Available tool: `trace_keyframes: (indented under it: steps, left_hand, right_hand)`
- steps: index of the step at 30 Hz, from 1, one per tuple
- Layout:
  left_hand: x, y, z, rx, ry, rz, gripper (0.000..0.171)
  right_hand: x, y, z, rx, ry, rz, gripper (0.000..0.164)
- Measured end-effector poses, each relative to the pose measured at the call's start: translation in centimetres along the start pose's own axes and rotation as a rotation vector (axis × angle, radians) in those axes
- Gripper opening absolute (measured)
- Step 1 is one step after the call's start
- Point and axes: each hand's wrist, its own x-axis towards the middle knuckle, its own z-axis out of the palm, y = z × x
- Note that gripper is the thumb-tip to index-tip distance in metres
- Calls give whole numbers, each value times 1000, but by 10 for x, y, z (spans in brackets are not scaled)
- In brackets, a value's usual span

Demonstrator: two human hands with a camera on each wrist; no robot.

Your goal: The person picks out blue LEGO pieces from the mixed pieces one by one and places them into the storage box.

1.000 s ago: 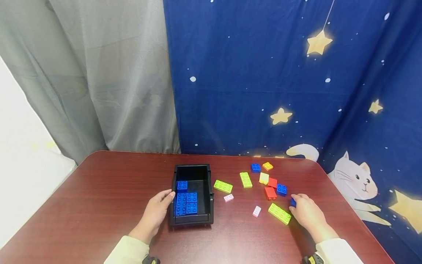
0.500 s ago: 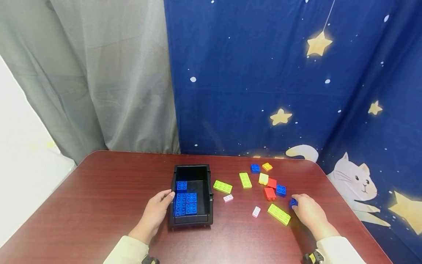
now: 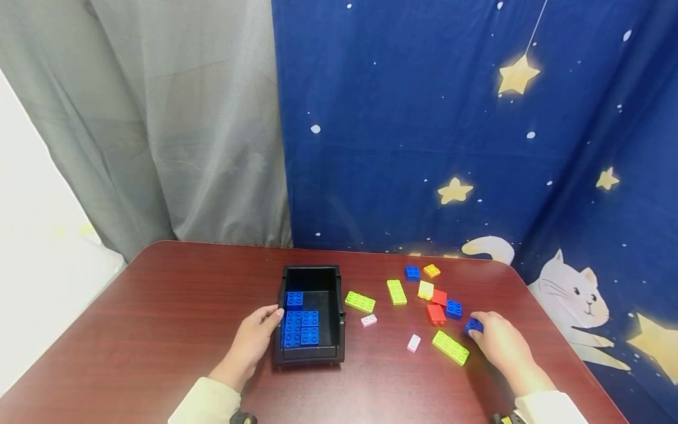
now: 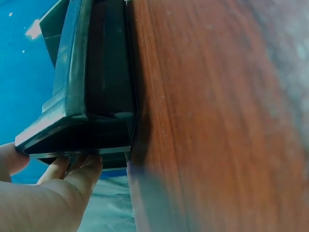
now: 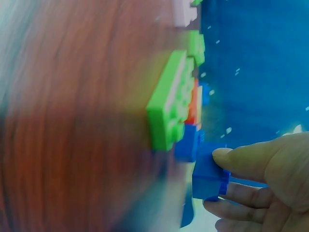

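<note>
A black tray (image 3: 309, 355) stands on the table with several blue bricks (image 3: 302, 328) along its left side. My left hand (image 3: 251, 338) grips the tray's left wall, the thumb over the rim; in the left wrist view the fingers (image 4: 84, 176) lie under the edge. At the right, my right hand (image 3: 503, 344) pinches a blue brick (image 3: 473, 325) between thumb and fingers. That brick (image 5: 207, 171) shows clearly in the right wrist view, its studs toward the fingers. Beside it lie a long lime green brick (image 3: 450, 347) and another blue brick (image 3: 453, 309).
Red bricks (image 3: 436, 315), a pale yellow brick (image 3: 425, 290), an orange-yellow brick (image 3: 431, 271) and a blue brick (image 3: 412, 272) lie farther back. Nearer the tray are lime green bricks (image 3: 360, 301) and small pink bricks (image 3: 369, 320). Curtains (image 3: 371, 147) hang behind the table.
The blue brick in my right hand shows more and has turned slightly within the fingers. My left hand stays on the tray. The head view has shifted a little.
</note>
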Motion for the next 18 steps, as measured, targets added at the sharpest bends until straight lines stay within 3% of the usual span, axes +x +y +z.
trace_keyframes:
  steps: [7, 18]
  left_hand:
    - [2, 3, -2, 18, -17, 9, 46]
    - [2, 4, -2, 18, -14, 10, 44]
  right_hand:
    - [-7, -28, -14, 45, 74, -55, 41]
    - [-8, -79, -26, 132, 220, -244, 37]
